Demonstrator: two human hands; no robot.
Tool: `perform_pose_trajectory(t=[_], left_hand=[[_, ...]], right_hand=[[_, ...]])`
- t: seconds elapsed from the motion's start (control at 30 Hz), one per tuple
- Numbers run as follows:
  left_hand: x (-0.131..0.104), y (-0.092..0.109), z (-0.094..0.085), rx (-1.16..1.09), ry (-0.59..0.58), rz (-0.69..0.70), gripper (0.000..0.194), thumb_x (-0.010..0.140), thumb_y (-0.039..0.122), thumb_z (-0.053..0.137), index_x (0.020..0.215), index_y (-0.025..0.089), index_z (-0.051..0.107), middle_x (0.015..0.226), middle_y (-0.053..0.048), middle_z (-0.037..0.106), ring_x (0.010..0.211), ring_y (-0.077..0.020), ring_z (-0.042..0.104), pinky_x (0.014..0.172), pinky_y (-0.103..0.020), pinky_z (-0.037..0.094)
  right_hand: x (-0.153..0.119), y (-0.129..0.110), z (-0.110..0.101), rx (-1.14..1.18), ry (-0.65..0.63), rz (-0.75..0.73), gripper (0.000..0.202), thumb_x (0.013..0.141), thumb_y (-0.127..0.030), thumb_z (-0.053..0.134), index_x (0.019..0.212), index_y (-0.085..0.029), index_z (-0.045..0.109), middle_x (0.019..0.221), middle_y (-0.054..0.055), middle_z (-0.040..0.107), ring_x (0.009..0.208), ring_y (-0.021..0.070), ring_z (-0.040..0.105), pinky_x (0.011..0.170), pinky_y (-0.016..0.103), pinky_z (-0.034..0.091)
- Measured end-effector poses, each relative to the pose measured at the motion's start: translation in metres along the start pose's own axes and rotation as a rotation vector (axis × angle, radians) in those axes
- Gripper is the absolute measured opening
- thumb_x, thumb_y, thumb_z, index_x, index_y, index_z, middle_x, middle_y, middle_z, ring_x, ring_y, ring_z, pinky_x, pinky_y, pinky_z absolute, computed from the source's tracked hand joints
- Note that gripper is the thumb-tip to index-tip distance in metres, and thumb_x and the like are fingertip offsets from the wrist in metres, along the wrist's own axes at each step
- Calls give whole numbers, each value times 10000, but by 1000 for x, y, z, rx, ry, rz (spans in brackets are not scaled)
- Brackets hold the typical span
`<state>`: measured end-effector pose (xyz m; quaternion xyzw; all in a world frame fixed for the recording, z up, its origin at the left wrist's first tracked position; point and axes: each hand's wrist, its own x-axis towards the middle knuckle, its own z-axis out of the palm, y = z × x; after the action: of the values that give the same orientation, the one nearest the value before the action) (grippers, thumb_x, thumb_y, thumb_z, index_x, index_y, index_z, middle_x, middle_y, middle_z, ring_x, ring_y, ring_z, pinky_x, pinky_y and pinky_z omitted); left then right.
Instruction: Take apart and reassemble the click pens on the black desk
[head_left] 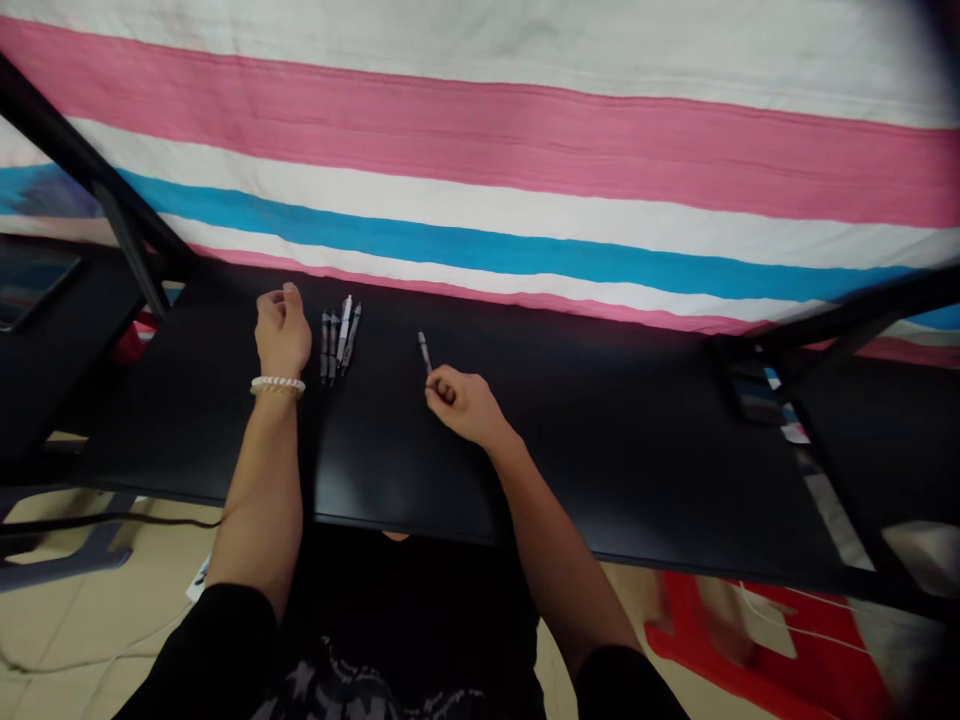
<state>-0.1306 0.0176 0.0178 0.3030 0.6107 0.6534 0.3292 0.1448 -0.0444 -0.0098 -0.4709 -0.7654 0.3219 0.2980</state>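
Note:
My right hand (465, 403) is closed on a slim pen (424, 349) near the middle of the black table. The pen's far end sticks out past my fingertips and points away from me; the rest is hidden in my hand. My left hand (283, 332) is on the left side of the table, its fingers curled in, with nothing seen sticking out of them. Just right of it lies a group of several pens (333, 345), side by side and pointing away from me. One among them, a white pen (345, 328), is lighter than the others.
The black table (622, 440) runs between dark metal frames at left and right. A striped cloth (525, 140) hangs along its far edge. A red stool (772, 650) stands below at the right, and cables (112, 655) lie on the floor at the left.

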Motion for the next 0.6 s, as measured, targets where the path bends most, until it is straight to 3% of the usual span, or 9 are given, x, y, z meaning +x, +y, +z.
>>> perform_pose_trajectory(t=[0.07,0.1,0.23,0.3,0.47,0.6], left_hand=[[-10,2,12,72,50,142,236,833,406,727,873,182,665,885,-70,652,918,-203,634,810,-280,507],[-18,3,20,25,-10,137,202,843,373,717,842,175,678,881,-74,670,879,-189,649,812,-280,515],[-60,6,52,-252,-555,-194,204,850,338,716,904,141,718,957,-139,730,870,-208,710,806,-332,568],[-76,4,63,-350,-664,-266,222,847,338,731,952,143,721,959,-132,739,889,-210,718,821,-337,576],[-86,-11,73,-500,-478,-295,198,842,318,750,929,146,704,919,-91,742,862,-191,728,854,-347,577],[-86,-21,78,-542,-370,-356,138,857,261,731,906,136,698,858,-73,742,809,-179,731,849,-352,578]], right_hand=[[1,-2,2,246,50,49,181,881,-298,594,1042,-217,609,676,-42,626,539,93,568,549,227,457],[1,-4,3,372,54,72,246,890,-348,597,1098,-216,592,714,-31,649,542,96,588,532,226,480],[1,-12,8,633,68,106,366,855,-465,657,1103,-197,625,733,-18,666,489,79,572,436,208,480],[3,-13,9,658,106,124,386,826,-485,690,1071,-189,653,692,-29,649,450,66,533,395,197,442],[9,-7,10,710,194,234,389,833,-554,660,930,-178,694,614,-31,614,405,69,505,343,192,376],[8,-4,13,572,287,219,380,890,-508,611,716,-179,687,516,-36,547,372,66,467,357,200,361]])
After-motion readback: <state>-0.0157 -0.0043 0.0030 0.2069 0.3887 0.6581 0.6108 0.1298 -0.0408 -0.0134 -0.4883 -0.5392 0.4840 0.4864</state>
